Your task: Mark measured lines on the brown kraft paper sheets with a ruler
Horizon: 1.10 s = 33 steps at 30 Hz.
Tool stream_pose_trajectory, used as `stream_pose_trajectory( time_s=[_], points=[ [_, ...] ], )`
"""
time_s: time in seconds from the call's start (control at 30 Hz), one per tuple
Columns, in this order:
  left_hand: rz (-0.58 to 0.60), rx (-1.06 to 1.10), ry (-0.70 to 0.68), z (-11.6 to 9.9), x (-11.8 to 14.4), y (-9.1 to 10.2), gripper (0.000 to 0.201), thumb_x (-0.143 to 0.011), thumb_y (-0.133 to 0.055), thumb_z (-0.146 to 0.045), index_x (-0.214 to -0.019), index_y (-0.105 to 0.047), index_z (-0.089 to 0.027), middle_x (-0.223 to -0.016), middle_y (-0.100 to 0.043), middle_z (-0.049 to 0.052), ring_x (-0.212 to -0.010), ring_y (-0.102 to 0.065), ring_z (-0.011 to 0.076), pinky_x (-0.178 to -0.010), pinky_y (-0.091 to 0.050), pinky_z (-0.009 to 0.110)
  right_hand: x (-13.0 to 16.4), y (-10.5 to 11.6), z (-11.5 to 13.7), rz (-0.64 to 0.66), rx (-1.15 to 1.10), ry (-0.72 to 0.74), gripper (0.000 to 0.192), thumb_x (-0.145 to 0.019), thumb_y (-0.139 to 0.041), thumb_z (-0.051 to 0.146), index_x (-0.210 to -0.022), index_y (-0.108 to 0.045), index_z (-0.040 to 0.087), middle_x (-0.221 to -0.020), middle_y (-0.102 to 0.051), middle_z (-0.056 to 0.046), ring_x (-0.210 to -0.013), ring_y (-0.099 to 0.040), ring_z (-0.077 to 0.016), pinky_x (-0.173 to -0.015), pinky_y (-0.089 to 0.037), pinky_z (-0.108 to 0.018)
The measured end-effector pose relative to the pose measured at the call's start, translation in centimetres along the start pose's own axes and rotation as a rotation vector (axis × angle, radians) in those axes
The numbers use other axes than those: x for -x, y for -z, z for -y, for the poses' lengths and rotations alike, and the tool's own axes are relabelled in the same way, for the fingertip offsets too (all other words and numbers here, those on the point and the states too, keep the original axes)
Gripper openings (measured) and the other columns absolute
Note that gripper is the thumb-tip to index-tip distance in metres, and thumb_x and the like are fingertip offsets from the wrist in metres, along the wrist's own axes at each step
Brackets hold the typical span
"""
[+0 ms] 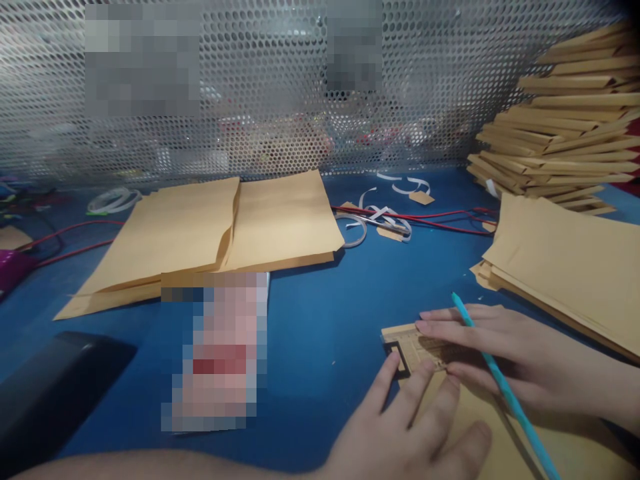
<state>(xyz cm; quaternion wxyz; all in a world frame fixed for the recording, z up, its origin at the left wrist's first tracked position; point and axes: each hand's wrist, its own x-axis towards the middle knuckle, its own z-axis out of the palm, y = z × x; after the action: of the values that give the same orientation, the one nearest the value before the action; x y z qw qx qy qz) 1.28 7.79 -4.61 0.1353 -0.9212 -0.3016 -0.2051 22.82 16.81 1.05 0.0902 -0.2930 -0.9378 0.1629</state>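
My left hand (415, 427) is open, fingers spread, its fingertips pressing on a small flat rectangular piece (395, 333) with a dark frame and fine printed marks. I cannot make out exactly what this piece is. On its other side lies my right hand (520, 353), fingers stretched over it and a slim turquoise pen (505, 387) tucked between them. The pen slants from upper left to lower right. Under both hands is a brown kraft paper envelope (565, 447), partly hidden by them.
Kraft envelopes lie at the left (175, 227) and right (570, 247), with a tall stack (565, 133) behind. White strips (385, 217) and red cords (430, 215) lie at the back, before a perforated metal screen (280, 80). A dark object (60, 387) and blurred sheet (220, 360) are left.
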Motion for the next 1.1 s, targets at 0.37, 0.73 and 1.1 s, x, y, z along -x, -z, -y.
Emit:
stream_pose_trajectory(
  time_s=[0.37,0.73,1.1],
  points=[
    [0.003,0.031,-0.009,0.4,0.2,0.2,0.041,-0.100,-0.035,-0.042,-0.137,-0.043,-0.028,-0.135,-0.051,0.011,-0.125,-0.047,0.0290,-0.100,-0.037,0.048,-0.4,0.6,0.4,0.060,-0.036,-0.046,0.038,-0.086,-0.056,0.026,-0.124,-0.061,0.023,-0.121,-0.066,-0.012,-0.114,-0.060,-0.0254,-0.092,-0.052,-0.042],
    [0.048,0.042,-0.007,0.4,0.2,0.3,0.051,-0.097,-0.036,-0.048,-0.141,-0.034,-0.023,-0.140,-0.044,0.018,-0.129,-0.041,0.0301,-0.101,-0.034,0.047,0.1,0.0,0.2,-0.019,-0.132,-0.101,0.037,-0.086,-0.057,0.027,-0.122,-0.061,0.021,-0.121,-0.066,-0.013,-0.112,-0.061,-0.0266,-0.097,-0.048,-0.045],
    [0.036,0.042,-0.012,0.4,0.3,0.2,0.055,-0.095,-0.038,-0.054,-0.140,-0.036,-0.024,-0.137,-0.046,0.018,-0.128,-0.043,0.0308,-0.103,-0.032,0.048,-1.5,0.6,2.3,-0.329,-0.527,-0.418,0.035,-0.092,-0.041,0.048,-0.112,-0.063,0.029,-0.092,-0.074,-0.004,-0.089,-0.069,-0.0230,-0.078,-0.057,-0.037]
  ],
)
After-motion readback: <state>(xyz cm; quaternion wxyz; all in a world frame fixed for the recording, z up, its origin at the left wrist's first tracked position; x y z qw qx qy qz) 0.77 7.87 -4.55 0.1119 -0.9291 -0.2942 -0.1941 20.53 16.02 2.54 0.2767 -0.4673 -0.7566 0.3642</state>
